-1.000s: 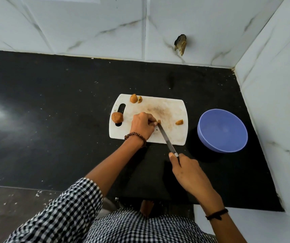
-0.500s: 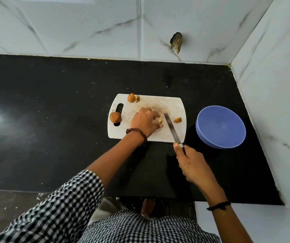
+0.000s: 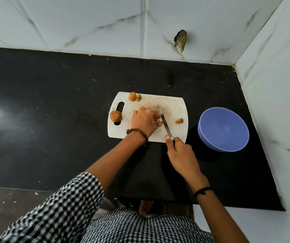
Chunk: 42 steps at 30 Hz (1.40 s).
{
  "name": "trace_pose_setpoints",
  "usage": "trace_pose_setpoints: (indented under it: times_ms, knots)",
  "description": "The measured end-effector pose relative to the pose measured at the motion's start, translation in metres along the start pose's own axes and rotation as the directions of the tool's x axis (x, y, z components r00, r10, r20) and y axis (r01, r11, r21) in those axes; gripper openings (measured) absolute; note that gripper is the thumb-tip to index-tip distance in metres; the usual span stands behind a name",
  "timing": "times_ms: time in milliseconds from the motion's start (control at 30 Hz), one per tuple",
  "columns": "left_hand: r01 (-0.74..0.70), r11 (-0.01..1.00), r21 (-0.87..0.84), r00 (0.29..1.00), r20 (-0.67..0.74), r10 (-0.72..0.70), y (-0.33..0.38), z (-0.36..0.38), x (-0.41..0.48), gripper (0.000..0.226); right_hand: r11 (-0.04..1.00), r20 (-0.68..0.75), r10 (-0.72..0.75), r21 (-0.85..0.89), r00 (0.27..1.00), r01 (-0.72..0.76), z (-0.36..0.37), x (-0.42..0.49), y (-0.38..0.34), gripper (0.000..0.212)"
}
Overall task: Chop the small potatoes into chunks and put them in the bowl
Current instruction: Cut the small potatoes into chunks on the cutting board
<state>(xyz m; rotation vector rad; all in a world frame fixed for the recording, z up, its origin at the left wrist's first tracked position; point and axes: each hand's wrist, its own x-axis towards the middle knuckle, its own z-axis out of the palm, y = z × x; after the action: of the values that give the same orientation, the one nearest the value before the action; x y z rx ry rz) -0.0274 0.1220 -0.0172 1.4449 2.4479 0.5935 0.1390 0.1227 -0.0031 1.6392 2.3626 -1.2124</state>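
Cutting a potato piece on the board: risks, then hands

Risk 1: the knife point(image 3: 165, 124) blade lies just beside the left hand's fingertips point(image 3: 156, 118), on the bowl side of them. If the piece rolls or the blade slides toward that hand, a fingertip is likely to be nicked. Judgement only.

Risk 2: the potato piece point(image 3: 160, 122) being cut is small and mostly hidden under the fingers. A small rounded piece could squirt out from under the blade and skid off the board point(image 3: 172, 104) onto the counter point(image 3: 53, 102).

Risk 3: the whole potato point(image 3: 116, 116) sits on the board's handle slot, at the edge away from the bowl, and a jolt to the board may roll it off.

Left hand point(image 3: 144, 120): over the middle of the board, fingers curled down, pinching and pinning the piece against the surface.

Right hand point(image 3: 181, 155): at the board's near edge, wrapped closed round the knife handle, forefinger along the top, blade angled across the board toward its far edge.

Other potato: a second potato point(image 3: 132, 96) with a half point(image 3: 139, 97) touching it at the board's far edge, and one chunk point(image 3: 179, 121) near the edge closest to the bowl.

Bowl point(image 3: 210, 142): on the counter just beside the board. No chunks show inside it, so I judge the task to be at an early stage.
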Motion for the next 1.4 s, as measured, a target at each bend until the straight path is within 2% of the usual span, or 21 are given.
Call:
trace_pose_setpoints:
  times_ms: [400,733,1300,1400]
  knots:
    - [0.008,0.997,0.072,1.000,-0.014,-0.007,0.001,0.001,-0.002,0.018,0.985,-0.005,-0.014,-0.171,1.000,0.013,0.002,0.018,-0.005,0.048]
    - [0.026,0.998,0.054,0.999,-0.033,-0.024,0.005,0.004,-0.002,0.016,0.961,0.065,0.026,-0.277,0.998,-0.007,0.000,0.016,-0.012,0.046]
    - [0.070,0.997,-0.032,0.998,-0.004,-0.070,0.012,-0.006,-0.008,0.015,0.966,0.131,0.092,-0.253,0.987,-0.057,-0.017,-0.040,0.028,0.039]
    - [0.037,0.999,-0.036,0.999,0.033,-0.036,0.007,-0.005,-0.006,0.016,0.983,0.101,0.075,-0.172,0.992,-0.057,-0.020,-0.045,0.031,0.043]
